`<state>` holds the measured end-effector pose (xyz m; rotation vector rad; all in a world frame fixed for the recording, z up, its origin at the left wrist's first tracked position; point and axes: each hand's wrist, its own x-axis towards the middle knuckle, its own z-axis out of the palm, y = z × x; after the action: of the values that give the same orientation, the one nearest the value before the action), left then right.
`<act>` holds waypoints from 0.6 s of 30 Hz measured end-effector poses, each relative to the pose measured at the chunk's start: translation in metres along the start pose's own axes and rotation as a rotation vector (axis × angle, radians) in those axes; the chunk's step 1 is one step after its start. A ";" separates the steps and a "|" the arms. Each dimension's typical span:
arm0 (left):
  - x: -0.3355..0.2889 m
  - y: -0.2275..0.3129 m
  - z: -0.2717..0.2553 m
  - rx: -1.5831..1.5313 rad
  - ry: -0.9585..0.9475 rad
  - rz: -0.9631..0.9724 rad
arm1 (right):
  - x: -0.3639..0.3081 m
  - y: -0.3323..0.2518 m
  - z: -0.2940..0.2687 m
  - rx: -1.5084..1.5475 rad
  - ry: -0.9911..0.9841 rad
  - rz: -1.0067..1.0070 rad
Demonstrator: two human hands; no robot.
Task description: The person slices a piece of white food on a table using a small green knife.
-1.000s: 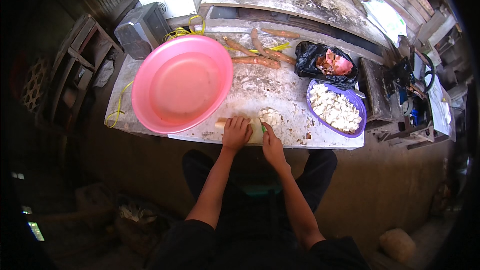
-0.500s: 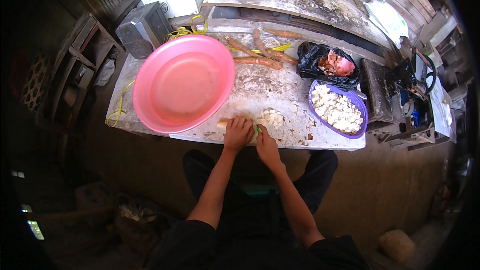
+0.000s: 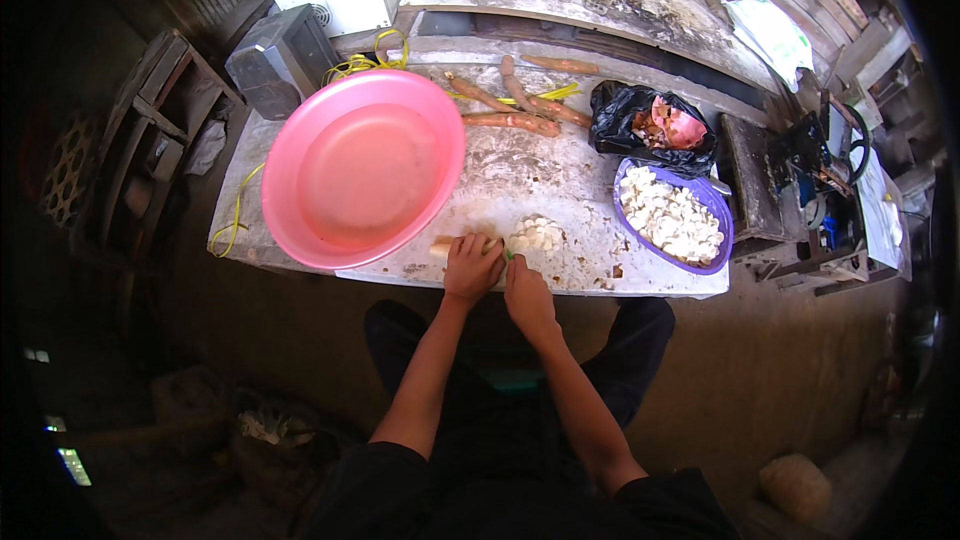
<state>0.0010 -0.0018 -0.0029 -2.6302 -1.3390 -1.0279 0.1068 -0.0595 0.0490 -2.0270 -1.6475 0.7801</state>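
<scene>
Pinning a pale, peeled, rod-shaped root point(image 3: 439, 249) on the stained whitish table's point(image 3: 590, 280) near edge, the left hand point(image 3: 472, 269) curls its fingers over it, the right point(image 3: 531, 297) clenches a green-handled knife point(image 3: 509, 255), and to me the root looks stiff, light, slick, best pressed from above.

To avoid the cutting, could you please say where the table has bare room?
The middle, bordered by basin, roots, purple bowl and slices, is largely bare. Crowded: the back, with roots and black bag; the front, around left hand and right hand.
</scene>
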 end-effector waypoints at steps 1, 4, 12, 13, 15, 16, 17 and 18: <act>0.000 0.000 -0.001 -0.001 -0.002 -0.001 | -0.001 -0.002 -0.004 -0.051 -0.023 0.014; -0.002 -0.001 -0.001 0.009 -0.007 0.008 | -0.001 -0.006 -0.009 -0.126 -0.060 0.010; -0.001 -0.001 -0.004 -0.036 -0.033 -0.001 | 0.006 0.001 -0.004 -0.204 -0.107 0.015; 0.000 -0.002 -0.004 -0.037 -0.027 0.000 | 0.008 0.002 -0.003 -0.199 -0.114 0.013; -0.002 -0.003 -0.002 -0.038 -0.002 0.004 | 0.007 0.005 0.001 -0.206 -0.098 0.007; -0.003 -0.004 -0.001 -0.034 0.009 0.004 | 0.006 0.005 0.004 -0.208 -0.089 -0.003; -0.004 -0.003 0.002 -0.010 0.029 0.001 | 0.005 0.005 0.004 -0.207 -0.085 -0.009; -0.003 -0.004 0.004 0.003 0.041 -0.001 | 0.005 0.006 0.003 -0.198 -0.064 0.004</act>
<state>-0.0013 -0.0004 -0.0085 -2.5915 -1.3327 -1.0729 0.1102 -0.0559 0.0417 -2.1590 -1.8208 0.7141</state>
